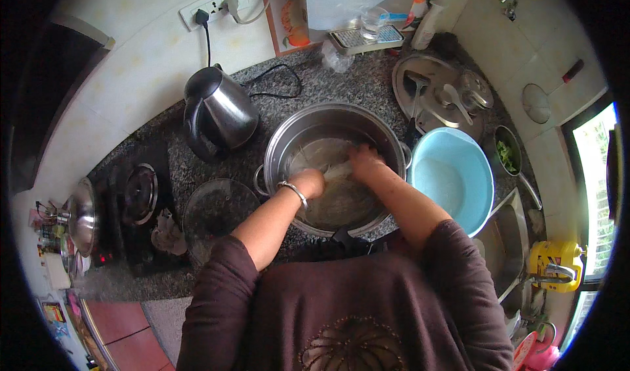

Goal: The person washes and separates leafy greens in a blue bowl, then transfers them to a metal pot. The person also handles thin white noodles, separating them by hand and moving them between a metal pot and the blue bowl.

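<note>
Both my hands are inside a large stainless steel pot (334,110) on the counter, which looks wet inside. My left hand (309,183), with a bangle at the wrist, is curled at one end of a pale, thin, limp material (338,171). The other end meets my right hand (365,163), whose fingers are blurred by motion, so its grip is unclear. What the pale material is cannot be told. To the right of the pot, against its handle, stands a light blue plastic basin (443,179).
An electric kettle (224,108) and a glass lid (219,213) lie left of the pot, before a black cooktop (133,228). Behind the basin, a round steel tray (406,78) carries utensils. A saucepan (509,149) with greens stands right, above the sink (512,223); a yellow jug (553,260) is nearby.
</note>
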A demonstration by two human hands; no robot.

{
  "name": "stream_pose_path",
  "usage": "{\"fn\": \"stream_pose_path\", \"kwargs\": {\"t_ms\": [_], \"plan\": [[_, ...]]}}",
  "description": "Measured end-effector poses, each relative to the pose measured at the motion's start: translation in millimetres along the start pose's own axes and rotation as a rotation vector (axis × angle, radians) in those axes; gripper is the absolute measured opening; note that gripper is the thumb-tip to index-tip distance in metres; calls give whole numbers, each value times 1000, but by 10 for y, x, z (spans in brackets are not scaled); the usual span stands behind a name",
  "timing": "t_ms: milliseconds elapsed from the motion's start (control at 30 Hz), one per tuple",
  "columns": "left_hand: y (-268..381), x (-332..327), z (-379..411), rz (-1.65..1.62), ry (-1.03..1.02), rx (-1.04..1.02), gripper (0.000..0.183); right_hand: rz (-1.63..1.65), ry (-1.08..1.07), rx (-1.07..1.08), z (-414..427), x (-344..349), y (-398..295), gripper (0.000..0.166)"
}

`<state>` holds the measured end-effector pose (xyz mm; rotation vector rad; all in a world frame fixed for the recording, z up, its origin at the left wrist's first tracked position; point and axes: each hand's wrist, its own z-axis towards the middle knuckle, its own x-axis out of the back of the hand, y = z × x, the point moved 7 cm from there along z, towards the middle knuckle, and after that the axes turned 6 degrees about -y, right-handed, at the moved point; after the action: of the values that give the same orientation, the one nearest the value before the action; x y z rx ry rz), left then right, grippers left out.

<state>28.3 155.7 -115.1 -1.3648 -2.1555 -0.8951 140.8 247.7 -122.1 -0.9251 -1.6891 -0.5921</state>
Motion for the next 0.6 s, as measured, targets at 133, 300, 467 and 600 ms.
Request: {"fn": "stream_pose_path", "kwargs": {"t_ms": [133,300,467,600], "plan": [[53,4,-185,141,104,27,24,-57,-370,341,120,-452,-130,44],[46,-27,-275,92,353,95,35,311,-316,90,23,110,-236,57],[-2,-103,-126,-27,133,65,36,16,-175,97,-205,-210,-273,58],[-256,2,30,-87,124,76,32,-216,-368,424,-6,-289,-411,36]]}}
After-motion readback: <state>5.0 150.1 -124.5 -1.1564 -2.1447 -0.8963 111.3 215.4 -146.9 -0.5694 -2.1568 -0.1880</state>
